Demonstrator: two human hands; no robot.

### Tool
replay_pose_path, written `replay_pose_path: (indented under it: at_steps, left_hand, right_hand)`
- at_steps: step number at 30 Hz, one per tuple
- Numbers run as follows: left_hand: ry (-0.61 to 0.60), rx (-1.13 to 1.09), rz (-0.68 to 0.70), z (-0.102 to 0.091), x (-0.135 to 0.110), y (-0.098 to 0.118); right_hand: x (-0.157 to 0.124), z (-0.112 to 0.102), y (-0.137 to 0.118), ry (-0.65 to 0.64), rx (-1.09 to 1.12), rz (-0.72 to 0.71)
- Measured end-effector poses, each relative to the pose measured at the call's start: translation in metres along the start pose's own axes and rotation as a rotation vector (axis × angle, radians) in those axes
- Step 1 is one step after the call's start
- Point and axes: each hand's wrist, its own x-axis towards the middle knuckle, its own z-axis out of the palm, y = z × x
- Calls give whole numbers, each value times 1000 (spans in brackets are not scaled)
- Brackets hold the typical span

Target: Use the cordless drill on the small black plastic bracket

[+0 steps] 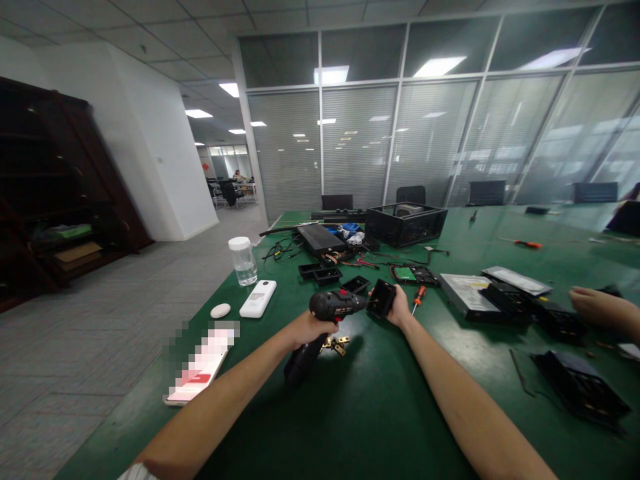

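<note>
My left hand (314,328) is wrapped round the grip of a black cordless drill (333,305), which points to the right. The drill's tip reaches the opening of a small black plastic box (381,298); whether it touches a screw I cannot make out. Closed on the right side of that box is my right hand (399,307), holding it tilted above the table. Several small brass-coloured metal pieces (341,345) lie under the drill. Beyond the box are more black plastic boxes (327,275) and, to its right, an orange-handled screwdriver (419,295).
On the green table (380,413) stand a clear jar (243,261), a white device (258,298) and a phone (205,367) at left. A black metal case (407,223) and cables lie behind, a disc drive (470,297) at right. Another person's hand (593,303) is at far right.
</note>
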Motion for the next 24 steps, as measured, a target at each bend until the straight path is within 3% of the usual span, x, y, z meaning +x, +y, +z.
replay_pose_path:
  at_steps: [24]
  left_hand:
    - [-25, -33, 1, -1, 2, -3]
  right_hand:
    - [3, -6, 2, -34, -74, -26]
